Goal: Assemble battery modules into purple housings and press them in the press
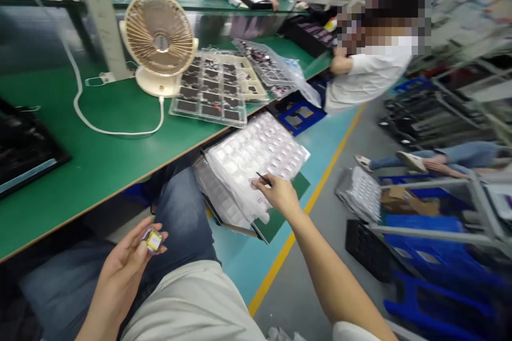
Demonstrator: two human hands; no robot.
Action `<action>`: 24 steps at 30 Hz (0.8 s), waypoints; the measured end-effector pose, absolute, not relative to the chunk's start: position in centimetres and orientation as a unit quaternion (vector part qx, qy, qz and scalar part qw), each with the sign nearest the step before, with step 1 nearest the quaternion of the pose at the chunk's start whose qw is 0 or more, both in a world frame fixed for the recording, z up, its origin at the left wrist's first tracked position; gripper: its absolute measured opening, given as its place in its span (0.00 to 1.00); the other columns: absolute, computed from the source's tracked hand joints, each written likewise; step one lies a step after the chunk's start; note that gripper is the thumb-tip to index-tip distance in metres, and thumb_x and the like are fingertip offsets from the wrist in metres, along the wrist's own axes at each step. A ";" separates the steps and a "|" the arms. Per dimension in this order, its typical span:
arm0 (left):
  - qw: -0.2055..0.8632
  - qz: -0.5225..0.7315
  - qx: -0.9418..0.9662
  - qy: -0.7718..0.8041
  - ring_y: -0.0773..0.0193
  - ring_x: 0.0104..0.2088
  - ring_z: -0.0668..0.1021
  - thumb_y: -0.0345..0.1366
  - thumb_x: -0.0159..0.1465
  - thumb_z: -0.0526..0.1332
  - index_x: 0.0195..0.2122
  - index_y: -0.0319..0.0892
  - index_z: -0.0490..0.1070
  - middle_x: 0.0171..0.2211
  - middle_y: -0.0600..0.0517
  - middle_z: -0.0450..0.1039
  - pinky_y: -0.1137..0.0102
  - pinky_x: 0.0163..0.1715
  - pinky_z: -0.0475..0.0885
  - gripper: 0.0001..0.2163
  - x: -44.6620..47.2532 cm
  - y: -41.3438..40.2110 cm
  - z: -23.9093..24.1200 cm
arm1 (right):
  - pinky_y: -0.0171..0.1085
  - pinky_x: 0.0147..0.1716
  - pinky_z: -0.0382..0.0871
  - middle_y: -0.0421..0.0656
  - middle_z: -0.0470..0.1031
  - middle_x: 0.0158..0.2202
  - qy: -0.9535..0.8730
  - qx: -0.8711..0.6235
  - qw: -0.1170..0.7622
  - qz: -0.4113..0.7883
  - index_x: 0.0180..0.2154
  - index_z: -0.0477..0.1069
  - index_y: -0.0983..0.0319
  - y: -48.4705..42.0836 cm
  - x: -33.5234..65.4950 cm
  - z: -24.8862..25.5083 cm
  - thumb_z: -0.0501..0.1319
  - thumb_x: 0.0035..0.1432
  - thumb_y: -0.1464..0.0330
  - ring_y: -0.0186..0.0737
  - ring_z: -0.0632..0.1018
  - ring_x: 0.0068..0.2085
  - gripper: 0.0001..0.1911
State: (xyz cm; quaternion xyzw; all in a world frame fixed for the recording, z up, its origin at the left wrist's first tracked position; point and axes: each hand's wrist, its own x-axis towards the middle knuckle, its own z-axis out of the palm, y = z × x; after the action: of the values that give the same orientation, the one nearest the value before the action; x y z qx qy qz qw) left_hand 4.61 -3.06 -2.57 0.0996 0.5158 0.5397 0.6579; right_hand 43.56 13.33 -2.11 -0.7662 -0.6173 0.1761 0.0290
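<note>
Above my lap, my left hand [130, 261] pinches a small squarish device [153, 240] with a yellow and white face; its kind I cannot make out. My right hand [278, 194] reaches over a clear plastic blister tray [276, 141] to my right, its fingers closed on a thin dark stick-like tool [263, 177]. Whether the tool is a pair of tweezers is too small to tell. The tray has rows of moulded pockets, and crumpled translucent plastic film [236, 192] hangs over its near side.
On the green bench [104, 160] stand a cream fan [160, 37] with a white cable and trays of dark parts [210, 90]. A black tray [24, 149] lies at left. A co-worker [368, 74] sits farther along. Blue crates [428, 240] stand on the floor at right.
</note>
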 end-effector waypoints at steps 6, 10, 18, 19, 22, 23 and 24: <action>0.682 0.531 0.196 0.464 0.45 0.50 0.86 0.43 0.65 0.75 0.53 0.44 0.85 0.70 0.38 0.70 0.59 0.44 0.85 0.17 5.4 -2.7 -2.7 | 0.37 0.30 0.69 0.43 0.82 0.32 -0.693 -0.574 0.159 0.408 0.37 0.82 0.60 10.9 28.7 -2.3 0.68 0.63 0.47 0.40 0.77 0.31 0.22; 0.653 0.565 0.198 0.464 0.47 0.49 0.86 0.42 0.67 0.73 0.55 0.47 0.85 0.67 0.39 0.74 0.60 0.43 0.85 0.16 3.8 -3.5 -2.4 | 0.34 0.29 0.64 0.40 0.79 0.27 -0.639 -0.482 0.173 0.574 0.34 0.84 0.61 9.3 20.7 -3.0 0.73 0.58 0.47 0.35 0.72 0.28 0.23; 0.586 0.650 0.132 0.464 0.49 0.46 0.86 0.41 0.64 0.75 0.52 0.45 0.87 0.63 0.40 0.75 0.63 0.40 0.84 0.16 0.7 -5.2 -1.8 | 0.31 0.23 0.54 0.39 0.77 0.28 -0.493 -0.342 0.147 0.786 0.37 0.81 0.63 8.4 16.9 -3.7 0.74 0.60 0.48 0.28 0.63 0.23 0.23; 0.588 0.653 0.127 0.460 0.49 0.46 0.86 0.41 0.64 0.76 0.52 0.45 0.86 0.63 0.40 0.75 0.63 0.40 0.84 0.16 0.5 -5.3 -1.8 | 0.31 0.22 0.51 0.39 0.78 0.28 -0.480 -0.334 0.143 0.798 0.37 0.81 0.62 8.3 16.7 -3.9 0.75 0.59 0.49 0.27 0.62 0.23 0.23; 0.601 0.654 0.119 0.445 0.49 0.46 0.86 0.42 0.63 0.76 0.52 0.45 0.86 0.64 0.40 0.74 0.63 0.39 0.84 0.17 0.3 -5.3 -2.0 | 0.30 0.19 0.48 0.39 0.78 0.28 -0.440 -0.323 0.132 0.827 0.38 0.78 0.62 7.9 16.1 -4.4 0.77 0.57 0.51 0.25 0.60 0.21 0.22; 0.605 0.652 0.120 0.441 0.49 0.46 0.86 0.42 0.63 0.76 0.52 0.45 0.86 0.65 0.40 0.73 0.62 0.39 0.84 0.17 0.2 -5.3 -2.1 | 0.30 0.19 0.47 0.38 0.77 0.27 -0.423 -0.320 0.131 0.837 0.38 0.77 0.62 7.7 15.9 -4.6 0.77 0.57 0.51 0.25 0.59 0.20 0.23; 0.608 0.650 0.123 0.439 0.48 0.46 0.85 0.42 0.63 0.76 0.52 0.45 0.86 0.66 0.40 0.73 0.62 0.39 0.84 0.17 0.2 -5.3 -2.2 | 0.29 0.18 0.45 0.38 0.77 0.26 -0.405 -0.316 0.132 0.848 0.38 0.77 0.62 7.5 15.7 -4.7 0.77 0.57 0.51 0.24 0.58 0.20 0.23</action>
State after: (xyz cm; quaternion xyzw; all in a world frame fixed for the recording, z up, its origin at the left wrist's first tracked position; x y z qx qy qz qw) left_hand 0.22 -5.28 -2.19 0.1227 0.4387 0.6505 0.6078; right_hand 15.74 7.54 -4.69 -0.3164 -0.4049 0.8476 0.1323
